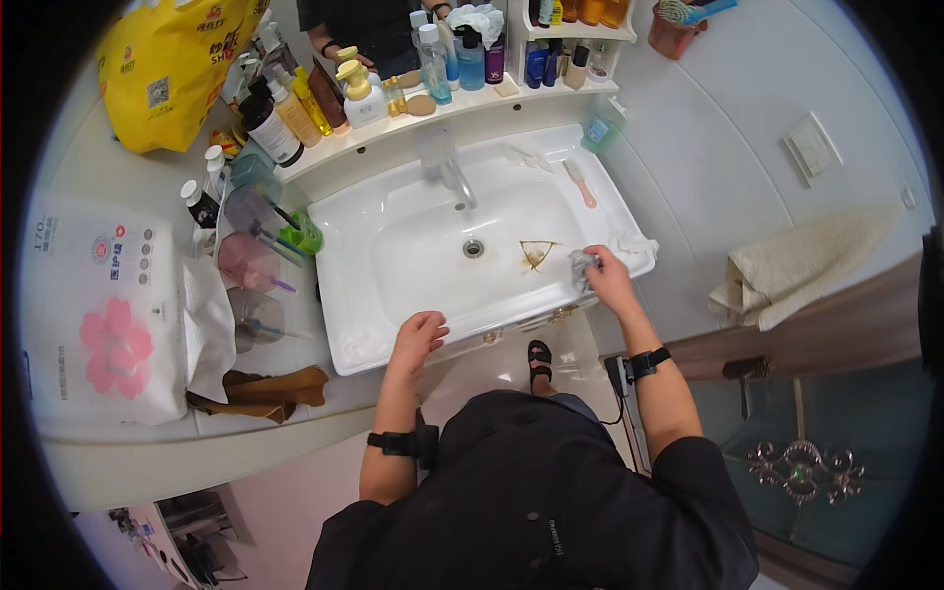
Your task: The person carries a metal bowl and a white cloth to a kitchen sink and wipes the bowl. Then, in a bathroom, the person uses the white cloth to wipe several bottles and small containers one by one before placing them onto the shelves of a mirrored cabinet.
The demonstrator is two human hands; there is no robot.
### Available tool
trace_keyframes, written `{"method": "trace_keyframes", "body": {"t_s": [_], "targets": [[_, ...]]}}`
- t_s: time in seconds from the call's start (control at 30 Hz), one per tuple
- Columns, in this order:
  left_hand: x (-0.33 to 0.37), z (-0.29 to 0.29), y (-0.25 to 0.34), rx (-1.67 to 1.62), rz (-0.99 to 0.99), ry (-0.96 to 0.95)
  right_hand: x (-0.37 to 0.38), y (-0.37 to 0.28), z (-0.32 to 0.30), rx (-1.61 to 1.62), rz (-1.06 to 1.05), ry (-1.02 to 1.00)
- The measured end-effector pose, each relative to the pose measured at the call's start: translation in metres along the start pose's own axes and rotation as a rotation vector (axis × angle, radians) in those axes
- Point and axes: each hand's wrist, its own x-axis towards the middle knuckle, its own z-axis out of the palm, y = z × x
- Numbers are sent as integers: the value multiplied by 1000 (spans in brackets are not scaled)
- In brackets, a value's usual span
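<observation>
My right hand (611, 278) is closed on a crumpled grey-and-white wad (582, 267) over the right front rim of the white washbasin (393, 265); whether it is cloth or tissue I cannot tell. My left hand (421, 339) hovers by the front rim, empty, fingers loosely bent and apart. Inside the bowl, left of the wad, lies a thin brown triangular frame (537, 255). The metal drain (473, 249) sits below the silver tap (458, 182). A pink comb or brush (581, 185) rests on the right ledge. White crumpled tissue (637, 246) lies at the right corner.
Bottles and pump dispensers (363, 95) line the shelf behind the basin. On the left stand clear holders (258, 258), a green cup (303, 233) and a large tissue pack (108, 315). A beige towel (801, 261) hangs at the right wall, above a door (826, 423).
</observation>
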Motion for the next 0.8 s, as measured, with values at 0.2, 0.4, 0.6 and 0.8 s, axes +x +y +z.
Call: {"method": "trace_keyframes", "body": {"t_s": [0.2,0.4,0.6,0.8], "targets": [[13,4,15,-64,11,211,101,25,-59,-381,-454,248],[26,17,7,-144,-17,396,181,70,-76,-357,-270,34],[23,43,19,-182,-3,470,250,172,-78,-297,-60,-13],[27,52,14,-228,-18,544,280,201,-65,-39,130,124]]}}
